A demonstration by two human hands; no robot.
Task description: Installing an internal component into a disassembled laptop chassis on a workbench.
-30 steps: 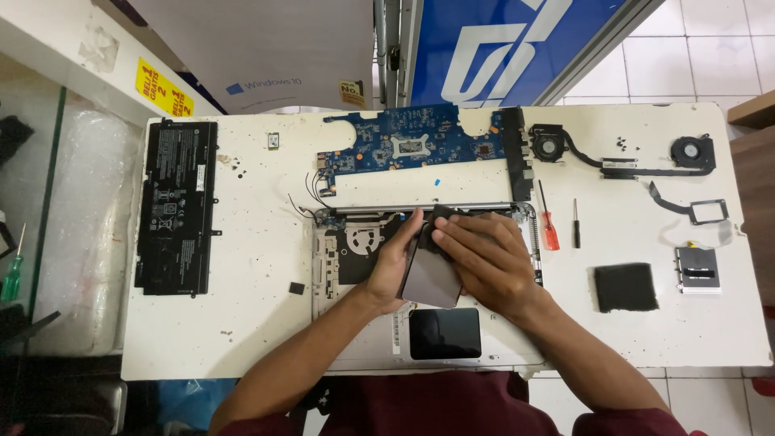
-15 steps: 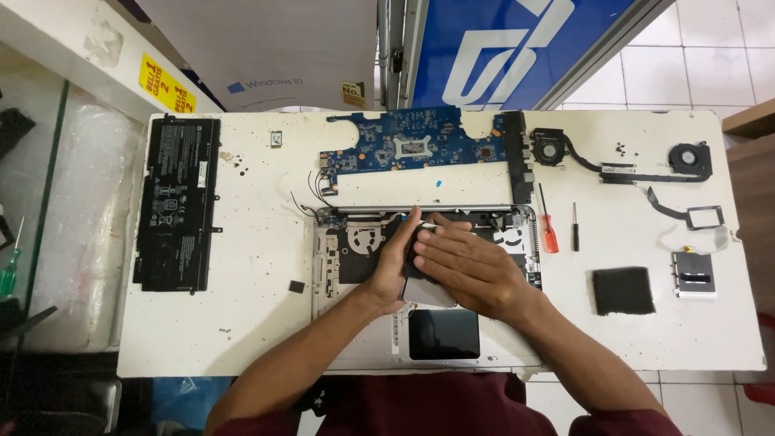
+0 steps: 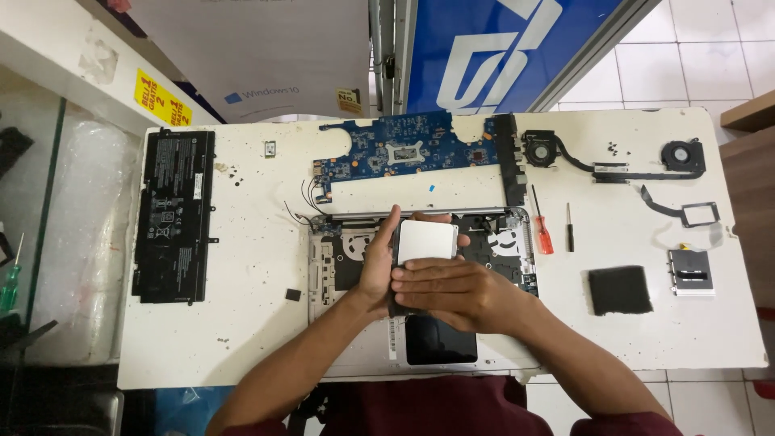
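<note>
Hands meet over the open laptop shell [image 3: 347,266] in the middle of the white surface [image 3: 242,323]. Left hand [image 3: 379,262] grips the flat grey box [image 3: 428,241] by its left edge, fingers clenched on it. Right hand [image 3: 452,291] lies flat across its near end, fingers pressed on top. Box sits upright-ish, long side running away from the person. Blue board [image 3: 404,153] lies just behind, red screwdriver [image 3: 541,226] to the right & black battery [image 3: 173,214] far left. Nothing blocks the box
</note>
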